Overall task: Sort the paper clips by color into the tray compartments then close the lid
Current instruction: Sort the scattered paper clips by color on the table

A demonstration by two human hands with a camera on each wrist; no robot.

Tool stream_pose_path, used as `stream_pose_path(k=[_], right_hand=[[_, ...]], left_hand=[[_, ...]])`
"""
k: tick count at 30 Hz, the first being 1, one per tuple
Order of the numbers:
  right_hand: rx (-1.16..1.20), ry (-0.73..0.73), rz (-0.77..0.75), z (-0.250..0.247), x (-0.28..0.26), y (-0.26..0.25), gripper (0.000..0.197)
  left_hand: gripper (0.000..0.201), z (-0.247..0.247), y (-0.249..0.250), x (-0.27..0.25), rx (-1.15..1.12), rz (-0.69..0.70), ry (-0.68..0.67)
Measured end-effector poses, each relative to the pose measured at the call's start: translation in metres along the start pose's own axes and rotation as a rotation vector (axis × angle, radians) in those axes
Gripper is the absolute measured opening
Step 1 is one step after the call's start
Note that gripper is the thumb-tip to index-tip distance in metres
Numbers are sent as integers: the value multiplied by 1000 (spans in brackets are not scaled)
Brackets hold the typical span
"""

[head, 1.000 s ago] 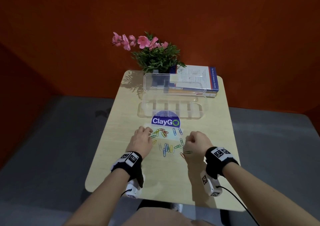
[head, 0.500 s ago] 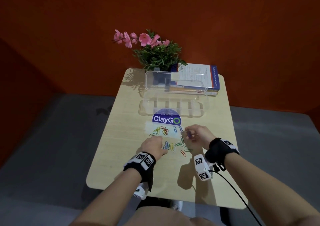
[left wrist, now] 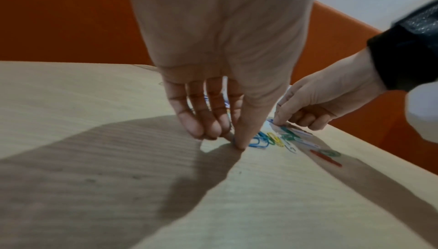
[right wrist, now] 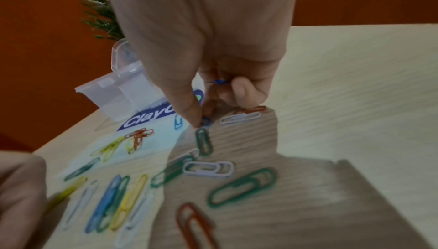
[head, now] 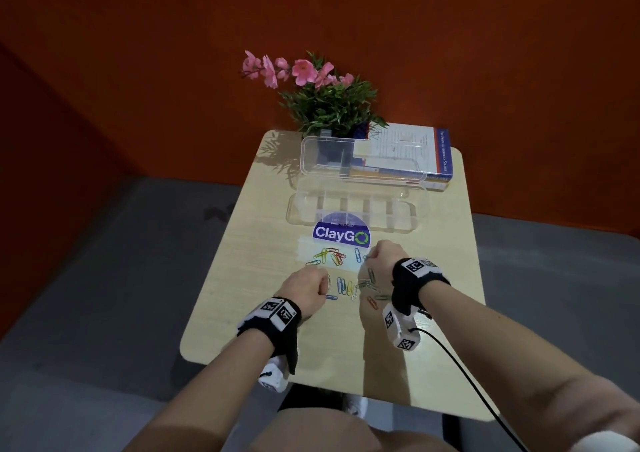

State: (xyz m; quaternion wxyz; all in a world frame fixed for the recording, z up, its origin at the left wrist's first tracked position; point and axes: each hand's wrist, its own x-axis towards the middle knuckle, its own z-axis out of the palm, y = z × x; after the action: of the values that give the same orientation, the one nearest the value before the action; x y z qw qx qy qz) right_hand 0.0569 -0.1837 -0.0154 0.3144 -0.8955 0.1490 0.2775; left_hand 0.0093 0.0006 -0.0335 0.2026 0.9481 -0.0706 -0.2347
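- Your right hand [right wrist: 201,56] pinches one blue paper clip [right wrist: 204,122] on the table [head: 242,295]; another sits tucked in its curled fingers.
- Your left hand [head: 306,289] presses fingertips down among the scattered clips, grasping nothing visible.
- One clear tray [head: 353,214] stands beyond, lid [head: 363,160] open.

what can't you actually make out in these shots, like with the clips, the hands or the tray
- Left hand, left wrist view: fingertips curl at the table; whether they pinch a clip is hidden.
- Right hand, right wrist view: a blue clip shows between curled fingers; how many it holds is hidden.
- Tray, head view: clear plastic with glare; compartment contents too faint to tell.
- Clips beside the left hand, right wrist view: blurred.
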Motion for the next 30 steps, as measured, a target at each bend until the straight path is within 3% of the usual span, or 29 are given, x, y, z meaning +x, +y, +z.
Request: stream_pose_path(k=[5, 7, 10, 13, 15, 20, 23, 26, 30], right_hand=[[78, 64, -27, 1, -6, 15, 14], [241, 104, -12, -1, -5, 22, 7], [607, 106, 34, -4, -2, 31, 20], [911, 68, 66, -8, -2, 32, 20], [964, 2, 66, -11, -2, 27, 16], [778, -42, 66, -10, 8, 10, 20], [513, 95, 68, -9, 16, 0, 7], [265, 209, 60, -12, 19, 3, 20], [90, 101, -42, -14, 13, 17, 18]], left_hand=[[19, 2, 9, 1, 6, 48, -8], [19, 2, 14, 2, -54, 6, 6], [30, 6, 22, 6, -139, -34, 12], [35, 9, 30, 10, -75, -14, 13], [34, 9, 34, 13, -12, 9, 23], [19, 4, 34, 17, -44, -71, 54], [22, 1, 29, 18, -111, -105, 42], [27, 0, 21, 19, -166, -107, 21], [34, -2, 13, 18, -187, -87, 18]])
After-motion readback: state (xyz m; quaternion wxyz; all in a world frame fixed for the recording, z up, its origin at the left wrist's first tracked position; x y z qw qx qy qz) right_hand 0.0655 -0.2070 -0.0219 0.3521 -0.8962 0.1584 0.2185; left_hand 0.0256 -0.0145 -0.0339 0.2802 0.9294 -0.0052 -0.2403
